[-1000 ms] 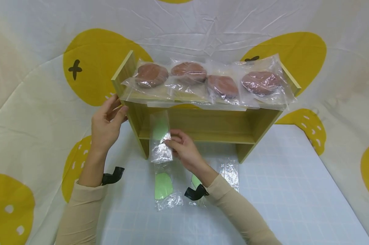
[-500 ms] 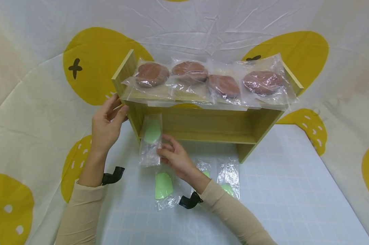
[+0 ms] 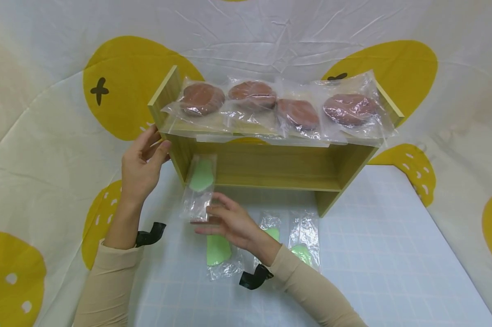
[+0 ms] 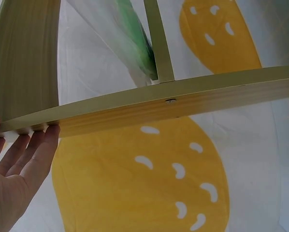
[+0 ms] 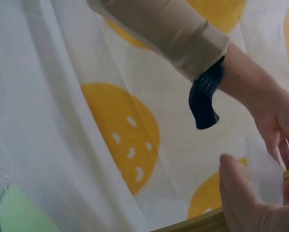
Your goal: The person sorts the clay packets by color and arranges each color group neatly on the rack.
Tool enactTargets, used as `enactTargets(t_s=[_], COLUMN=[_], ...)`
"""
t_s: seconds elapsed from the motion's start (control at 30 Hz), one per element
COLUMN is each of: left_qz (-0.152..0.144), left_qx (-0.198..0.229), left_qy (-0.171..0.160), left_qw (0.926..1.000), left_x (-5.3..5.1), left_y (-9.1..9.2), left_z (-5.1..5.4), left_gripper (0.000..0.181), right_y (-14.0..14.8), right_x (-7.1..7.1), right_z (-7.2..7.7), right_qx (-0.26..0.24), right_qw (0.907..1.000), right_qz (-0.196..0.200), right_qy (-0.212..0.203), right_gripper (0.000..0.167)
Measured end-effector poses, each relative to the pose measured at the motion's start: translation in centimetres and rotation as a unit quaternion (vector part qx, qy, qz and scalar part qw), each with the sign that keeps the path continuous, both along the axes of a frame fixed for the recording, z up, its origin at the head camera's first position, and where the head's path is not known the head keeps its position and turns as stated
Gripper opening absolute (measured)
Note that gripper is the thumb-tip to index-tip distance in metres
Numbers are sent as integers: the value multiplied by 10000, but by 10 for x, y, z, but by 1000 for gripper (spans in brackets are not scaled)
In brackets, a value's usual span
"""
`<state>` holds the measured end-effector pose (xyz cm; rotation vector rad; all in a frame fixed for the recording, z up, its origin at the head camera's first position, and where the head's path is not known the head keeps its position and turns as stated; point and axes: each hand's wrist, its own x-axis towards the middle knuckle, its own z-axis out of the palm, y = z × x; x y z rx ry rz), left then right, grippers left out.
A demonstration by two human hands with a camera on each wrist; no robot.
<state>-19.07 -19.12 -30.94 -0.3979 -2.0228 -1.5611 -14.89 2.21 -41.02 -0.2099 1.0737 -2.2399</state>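
In the head view my left hand touches the outer left side of a small wooden shelf unit; the left wrist view shows its fingertips against the board. My right hand is in front of the unit's lower left corner, with fingers spread. Its fingertips lie by the right edge of a clear plastic packet holding a flat pale green piece. That packet leans on the lower shelf at the left end, its near end sticking out over the front edge. In the right wrist view, thumb and fingers stand apart around the plastic.
Several clear bags with reddish-brown round patties line the top shelf. Green-piece packets lie on the table: one under my right hand, one behind my right wrist and one further right. A patterned cloth hangs around.
My right hand has moved the green packet left to the unit's left end, then dropped slightly and spread its fingers away from it. My left hand has stayed still.
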Motion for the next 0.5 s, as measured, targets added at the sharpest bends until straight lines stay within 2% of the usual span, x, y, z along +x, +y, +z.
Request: enactTargets(t_s=[0.1,0.17,0.3,0.4,0.5], left_qz=[23,29,26,57,105], left_qx=[-18,-36,-16,-27,-45], left_qy=[35,52,25,-5,-5], left_qw=[10000,10000,10000,10000,9999], left_x=[0,0,0,-1,-1], left_y=[0,0,0,0,0], left_z=[0,0,0,-1,-2], left_gripper=[47,47,47,47,47], right_y=[0,0,-1,-4,-8], right_x=[1,1,-3,-7,-11], right_z=[2,3,5,5,4], right_qx=[-227,-223,-11,159,113], right_qw=[9990,9988,9996,9998,9990], right_qz=[374,428,268,40,-253], right_qy=[-102,-91,-17,-70,-337], right_gripper=[46,49,48,33,18])
